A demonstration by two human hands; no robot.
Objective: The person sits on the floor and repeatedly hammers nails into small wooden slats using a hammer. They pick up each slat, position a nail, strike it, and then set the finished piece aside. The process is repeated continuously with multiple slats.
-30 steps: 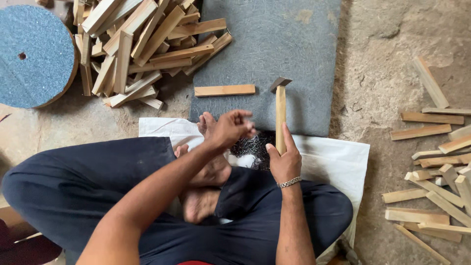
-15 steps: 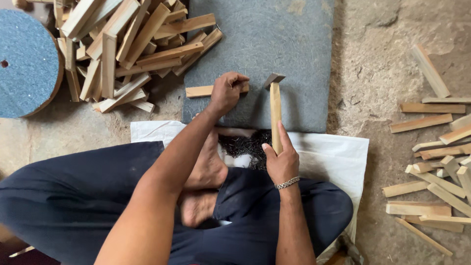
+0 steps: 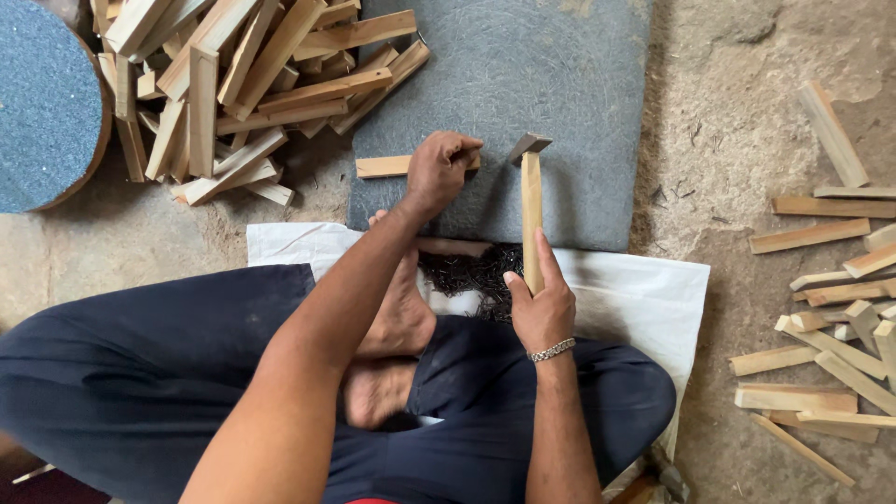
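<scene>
— Looking down from the head view, what does each hand have?

— Right hand (image 3: 541, 313), low and a little right of centre in the frame, has its fingers wrapped around the wooden handle of a hammer (image 3: 531, 210). The handle runs straight up the frame and the metal head sits over the grey mat (image 3: 560, 84), just right of the other hand.

— And the left hand (image 3: 441, 171)?

— It is at the centre of the frame, fingers pinched narrow and pressed down on a short wooden strip (image 3: 385, 166). The strip lies flat and crosswise on the mat, its left end sticking out from under the hand. Whether something small is held between the fingertips, I cannot tell.

— What else lies about?

— A dark heap of small nails (image 3: 471, 273) rests on a white sheet (image 3: 635, 289) just below the mat, between the bare feet and the hammer handle. A loose pile of wooden strips (image 3: 233, 84) fills the upper left, touching the mat's left edge. A round blue-topped disc (image 3: 42, 103) sits at the far left edge. More scattered wooden strips (image 3: 821, 317) lie along the right side on the dirt floor (image 3: 737, 140).
</scene>
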